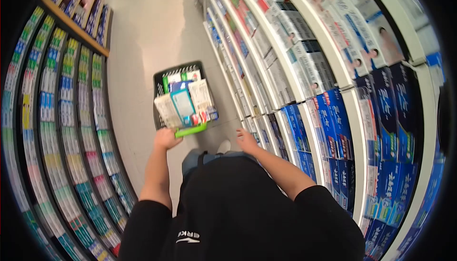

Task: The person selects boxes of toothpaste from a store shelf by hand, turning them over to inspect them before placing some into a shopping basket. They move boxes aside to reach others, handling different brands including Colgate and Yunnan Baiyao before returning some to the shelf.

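My left hand (167, 138) is closed around the left end of a bright green handle (191, 130). The handle belongs to a dark green shopping basket (158, 88) in front of me. Boxes and packages fill the basket, among them a white box with a teal border (182, 106) and cream-coloured packs (201, 94). To the right of the handle, my right hand (246, 140) hangs beside the lower right shelves with its fingers apart and nothing in them.
Shelves of small boxed goods (69, 113) line the left side. Tall white shelves (304, 75) with blue, white and red boxes run along the right. A pale floor aisle (152, 23) stretches ahead between them. A wooden-edged display (71, 27) stands at the upper left.
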A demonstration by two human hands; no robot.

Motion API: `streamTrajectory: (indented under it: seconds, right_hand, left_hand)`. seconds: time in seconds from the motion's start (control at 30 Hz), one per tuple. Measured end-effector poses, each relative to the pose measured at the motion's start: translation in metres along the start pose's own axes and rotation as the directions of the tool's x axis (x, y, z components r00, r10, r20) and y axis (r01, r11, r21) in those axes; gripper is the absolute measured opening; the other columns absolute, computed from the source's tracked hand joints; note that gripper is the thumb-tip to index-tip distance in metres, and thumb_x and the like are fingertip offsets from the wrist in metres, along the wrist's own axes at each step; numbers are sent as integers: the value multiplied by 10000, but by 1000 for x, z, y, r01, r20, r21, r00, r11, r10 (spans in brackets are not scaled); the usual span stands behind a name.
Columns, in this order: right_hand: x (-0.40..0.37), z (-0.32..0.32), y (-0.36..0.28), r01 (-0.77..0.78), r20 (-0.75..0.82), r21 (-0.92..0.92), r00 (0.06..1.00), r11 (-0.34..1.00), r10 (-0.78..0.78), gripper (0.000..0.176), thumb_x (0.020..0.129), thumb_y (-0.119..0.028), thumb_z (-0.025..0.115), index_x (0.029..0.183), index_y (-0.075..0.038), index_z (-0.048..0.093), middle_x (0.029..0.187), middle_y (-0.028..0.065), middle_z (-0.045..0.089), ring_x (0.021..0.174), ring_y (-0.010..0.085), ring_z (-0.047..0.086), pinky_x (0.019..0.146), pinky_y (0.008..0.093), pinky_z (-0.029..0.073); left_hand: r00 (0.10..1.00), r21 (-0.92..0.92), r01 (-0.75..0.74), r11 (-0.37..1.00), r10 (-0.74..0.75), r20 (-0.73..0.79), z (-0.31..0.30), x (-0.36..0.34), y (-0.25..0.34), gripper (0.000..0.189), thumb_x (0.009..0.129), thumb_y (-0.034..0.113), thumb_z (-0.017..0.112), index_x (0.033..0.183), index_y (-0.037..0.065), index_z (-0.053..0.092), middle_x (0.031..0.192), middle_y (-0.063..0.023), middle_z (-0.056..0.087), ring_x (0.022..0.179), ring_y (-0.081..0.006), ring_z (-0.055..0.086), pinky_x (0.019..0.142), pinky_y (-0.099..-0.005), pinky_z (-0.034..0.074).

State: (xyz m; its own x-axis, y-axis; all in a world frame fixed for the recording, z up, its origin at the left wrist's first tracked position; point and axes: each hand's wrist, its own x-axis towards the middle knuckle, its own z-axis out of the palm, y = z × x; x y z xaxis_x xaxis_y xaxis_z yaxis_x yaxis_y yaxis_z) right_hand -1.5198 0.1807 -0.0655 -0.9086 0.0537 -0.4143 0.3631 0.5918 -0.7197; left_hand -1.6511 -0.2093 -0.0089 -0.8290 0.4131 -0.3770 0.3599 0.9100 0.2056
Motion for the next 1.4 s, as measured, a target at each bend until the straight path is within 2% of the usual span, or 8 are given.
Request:
streamTrajectory:
  seconds: [0.1,0.37,0.67,0.77,0.87,1.0,1.17,1.4]
  right_hand:
    - [-1,-13,50,-86,-44,-9,995,996,86,292,939,-276,689,1116,-48,729,960,148,764,904,267,742,812,383,573]
    - [-35,-37,89,-129,241,-356,944,925,225,297,925,-328,636,1025,-65,731,1020,200,747,1009,393,707,897,467,552]
    - [-66,-14,115,-387,54,-169,915,906,401,377,958,-386,566,1014,-48,725,983,236,737,977,408,708,862,489,546]
    - [-75,-3,80,-510,-35,58,858,858,512,359,949,-351,577,1012,-30,726,899,176,755,836,296,744,781,413,572]
    - [-83,19,46,-579,-107,339,760,742,642,325,953,-301,592,1046,-23,732,890,137,768,781,220,749,749,360,577]
    - [-104,46,-17,-572,-194,228,766,788,612,303,966,-311,623,1066,-54,748,945,157,772,872,274,755,822,378,572]
    - [-168,139,29,-661,-42,242,724,710,688,365,925,-321,675,1198,-80,701,1061,181,762,1012,336,735,896,409,565]
    - [-221,161,-39,-857,-12,264,455,442,890,407,913,-352,687,1223,-89,698,1156,195,741,1139,355,693,978,428,540]
  left_hand:
    - [997,8,24,1000,-24,79,-21,18,-5,471,798,548,676,1017,141,765,883,-184,747,853,-374,729,792,-501,588]
    - [998,-56,-37,998,40,47,-46,67,-33,356,824,465,682,945,142,771,833,-204,730,806,-410,709,778,-526,577]
    - [981,-227,-107,968,140,136,-98,120,-58,526,856,624,682,966,112,720,841,-229,716,825,-423,706,762,-515,566]
    - [934,-460,-90,884,234,268,-102,147,-78,635,935,642,602,1323,141,560,1102,-219,707,1061,-364,683,938,-453,526]
    - [937,-852,150,502,202,284,-94,186,-102,750,1057,555,492,1623,144,222,1414,-245,565,1302,-332,568,1108,-418,419]
    - [941,-705,315,635,-114,318,-54,257,-115,915,941,485,711,1629,142,214,1464,-302,523,1343,-359,549,1096,-444,452]
    - [906,-630,289,721,6,423,9,310,-125,1160,711,359,892,1632,87,241,1477,-310,517,1360,-383,538,1110,-419,455]
    - [884,-467,249,848,-2,468,22,321,-87,952,703,361,886,1492,20,476,1392,-248,618,1276,-380,610,1070,-407,488]
